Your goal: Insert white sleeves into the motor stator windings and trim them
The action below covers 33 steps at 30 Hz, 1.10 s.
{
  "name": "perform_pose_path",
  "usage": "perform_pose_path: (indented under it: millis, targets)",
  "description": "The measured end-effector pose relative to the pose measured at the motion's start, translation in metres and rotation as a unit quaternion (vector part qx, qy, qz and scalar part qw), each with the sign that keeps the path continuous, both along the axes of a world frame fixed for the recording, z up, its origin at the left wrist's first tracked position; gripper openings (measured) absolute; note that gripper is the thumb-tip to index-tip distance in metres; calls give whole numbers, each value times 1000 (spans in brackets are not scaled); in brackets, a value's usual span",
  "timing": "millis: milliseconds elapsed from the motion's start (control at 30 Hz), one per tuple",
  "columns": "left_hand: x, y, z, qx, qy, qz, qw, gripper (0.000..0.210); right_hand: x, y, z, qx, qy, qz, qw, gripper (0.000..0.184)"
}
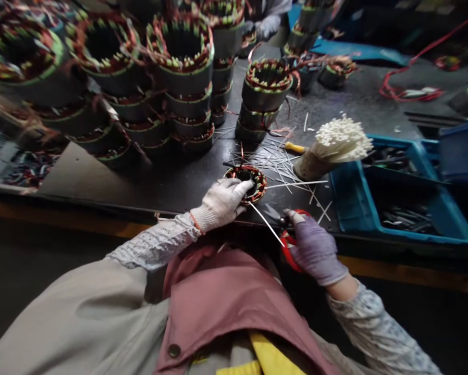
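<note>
A motor stator with copper windings stands at the table's front edge. My left hand, in a white glove, grips its near left side, with fingers reaching into the bore. Two white cords stick out from the stator; one white cord slants down toward the right, the other lies to the right over the table. My right hand, in a purple glove, is closed on scissors with red handles. The scissor blades are apart and point left, just right of the stator, close to the slanting cord.
Tall stacks of stators fill the left and back. A smaller stator stack stands behind my work. Loose white cords, a yellow handle, a container of white cords and blue bins lie rightward. A co-worker's gloved hand shows behind.
</note>
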<state>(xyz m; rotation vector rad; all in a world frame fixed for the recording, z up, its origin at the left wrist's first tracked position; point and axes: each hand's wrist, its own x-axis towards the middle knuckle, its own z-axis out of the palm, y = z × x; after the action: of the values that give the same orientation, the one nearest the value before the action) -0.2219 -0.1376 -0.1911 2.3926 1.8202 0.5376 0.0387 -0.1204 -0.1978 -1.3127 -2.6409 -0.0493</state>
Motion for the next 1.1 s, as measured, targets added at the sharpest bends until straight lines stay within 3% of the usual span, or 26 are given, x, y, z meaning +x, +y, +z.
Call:
perform_pose_path:
  millis: [100, 200, 367, 500, 633, 733, 900, 1100]
  targets:
    - [2, 1, 2, -4, -6, 2, 1000, 61, -21, -10, 2, 36, -24, 11, 999, 47]
    - [2, 1, 3, 8, -13, -1, 1000, 58, -37, -4, 3, 25, -62, 4, 998, 46]
    - [-4, 3, 2, 7, -14, -14, 1000, 59, -28, 3, -4, -38, -32, 1, 999, 42]
    - [-11, 6, 5, -2, 3, -38, 999, 61, -22, 9, -1, -49, 3, -87, 995, 43]
    - [-14, 8, 8, 2, 19, -56, 998, 59, -31, 21, 6, -63, -13, -101, 993, 47]
    - [-18, 10, 9, 6, 26, -64, 998, 59, -32, 29, 9, -118, -29, -92, 988, 45]
    - [-32, 15, 11, 9, 42, -126, 991, 48, -36, 51, 19, -146, -78, -138, 976, 45]
    - [-38, 20, 11, 24, 47, -158, 986, 41, -59, 76, 27, -157, -63, -84, 982, 46]
